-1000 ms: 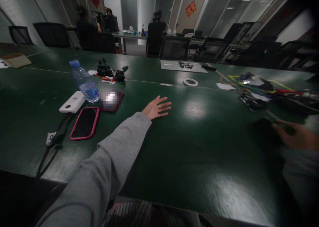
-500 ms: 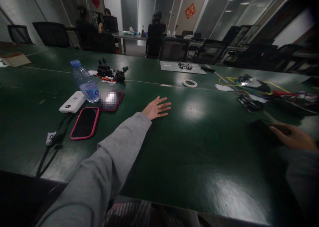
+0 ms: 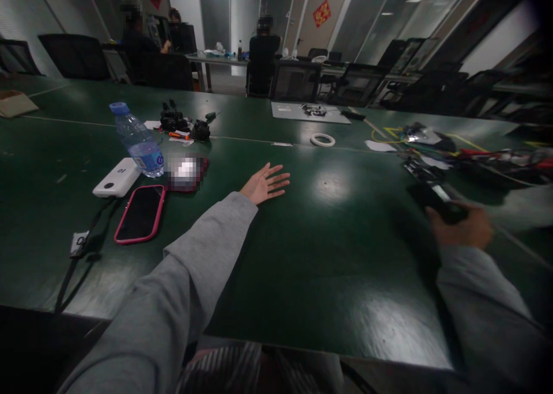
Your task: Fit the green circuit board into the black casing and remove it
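My left hand (image 3: 264, 185) rests on the green table (image 3: 328, 256), fingers spread and palm partly turned up, with nothing in it. At the right, my right hand (image 3: 464, 227) grips a dark, flat rectangular object (image 3: 436, 203). A pale glint shows on its top; blur hides its exact kind. To the left of my left hand lie a pink-edged phone (image 3: 141, 214), a white power bank (image 3: 117, 177) with a black cable, and a blurred-out item with a red edge (image 3: 186, 173). A clear water bottle with a blue cap (image 3: 137, 140) stands beside them.
Further back are a roll of white tape (image 3: 322, 140), a grey board (image 3: 302, 113) and black parts (image 3: 175, 120) near an orange cutter (image 3: 178, 135). Tangled wires and tools (image 3: 432, 140) lie at the right. Beyond the table are chairs and several people.
My right hand has come inward from the right edge, bringing the dark object clearer into view. My left hand stays spread on the table. The view has shifted slightly.
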The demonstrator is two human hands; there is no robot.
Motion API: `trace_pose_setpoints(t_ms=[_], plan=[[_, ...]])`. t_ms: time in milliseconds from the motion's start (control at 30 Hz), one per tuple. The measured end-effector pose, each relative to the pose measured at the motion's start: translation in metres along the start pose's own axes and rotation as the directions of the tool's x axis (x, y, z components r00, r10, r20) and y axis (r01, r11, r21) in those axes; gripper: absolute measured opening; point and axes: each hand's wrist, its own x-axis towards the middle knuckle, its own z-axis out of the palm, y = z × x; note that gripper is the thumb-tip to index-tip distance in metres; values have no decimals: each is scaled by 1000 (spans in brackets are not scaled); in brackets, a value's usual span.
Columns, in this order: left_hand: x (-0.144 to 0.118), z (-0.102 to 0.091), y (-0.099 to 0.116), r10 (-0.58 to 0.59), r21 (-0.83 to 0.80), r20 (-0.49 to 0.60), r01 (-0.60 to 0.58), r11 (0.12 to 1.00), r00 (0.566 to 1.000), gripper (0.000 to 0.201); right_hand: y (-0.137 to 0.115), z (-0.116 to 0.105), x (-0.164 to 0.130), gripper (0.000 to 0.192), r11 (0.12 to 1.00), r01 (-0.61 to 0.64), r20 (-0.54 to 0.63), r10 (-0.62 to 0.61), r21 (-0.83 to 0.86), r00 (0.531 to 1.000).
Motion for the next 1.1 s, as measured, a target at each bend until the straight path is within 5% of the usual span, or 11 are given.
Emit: trace_pose_setpoints(t_ms=[100,267,400,500,700,1100], plan=[[1,0,-1,8,-3,-23,-8,1000,1000,48,-75,32,-31,58,992,100,140,-110,75,984],[4,2,-6,23,18,-85,-22,1000,996,45,-237,70,-108,55,883,257,225,-363,394,904],[6,5,-8,84,16,-179,-82,997,980,30,-313,80,-152,33,729,406,239,-604,551,760],[8,6,-6,110,-9,-230,-115,993,967,22,-329,82,-160,27,695,429,255,-652,577,714],[11,3,-4,67,-30,-271,-78,997,960,24,-323,82,-154,31,751,374,271,-579,544,769],[13,3,-4,90,-27,-321,-104,994,943,28,-326,74,-151,24,741,365,308,-598,564,740]])
